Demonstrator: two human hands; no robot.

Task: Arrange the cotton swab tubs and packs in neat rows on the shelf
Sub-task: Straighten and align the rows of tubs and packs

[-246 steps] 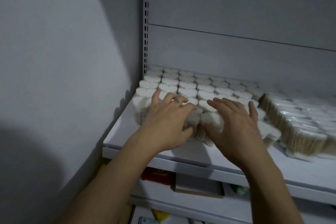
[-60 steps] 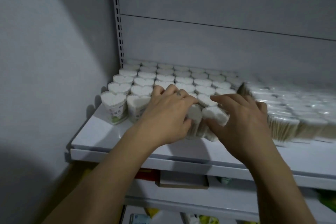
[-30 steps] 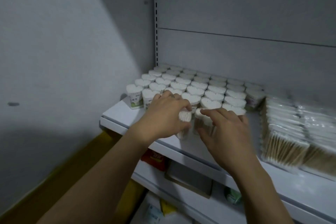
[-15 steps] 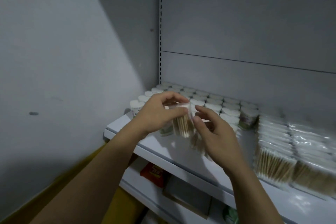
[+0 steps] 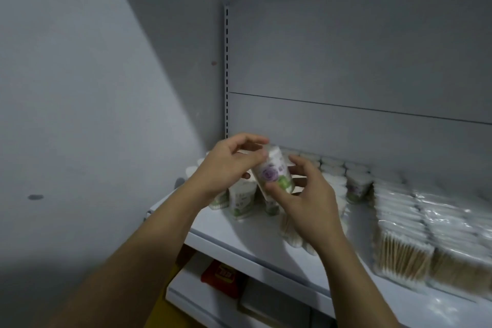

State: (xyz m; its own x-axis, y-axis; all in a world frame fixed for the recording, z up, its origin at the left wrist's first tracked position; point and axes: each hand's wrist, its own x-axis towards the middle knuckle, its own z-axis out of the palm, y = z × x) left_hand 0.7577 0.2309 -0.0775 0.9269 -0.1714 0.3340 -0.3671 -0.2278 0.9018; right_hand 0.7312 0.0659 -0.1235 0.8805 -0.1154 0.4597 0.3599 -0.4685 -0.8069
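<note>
A cotton swab tub [image 5: 273, 172] with a purple flower and green label is lifted above the white shelf [image 5: 239, 237], tilted. My left hand [image 5: 226, 170] pinches its top end and my right hand [image 5: 306, 194] holds its lower end with curled fingers. Behind and below the hands, several heart-shaped tubs [image 5: 241, 201] stand in rows on the shelf. Clear packs of wooden-stick swabs [image 5: 415, 234] lie in rows on the right part of the shelf.
A grey side wall [image 5: 106, 114] closes the shelf on the left and a grey back panel [image 5: 359, 74] stands behind. On the lower shelf lie a red packet [image 5: 221, 275] and a flat box [image 5: 274, 303].
Both hands have raised one tub off the shelf's front row and turned it so its flower label shows. The view has tilted upward.
</note>
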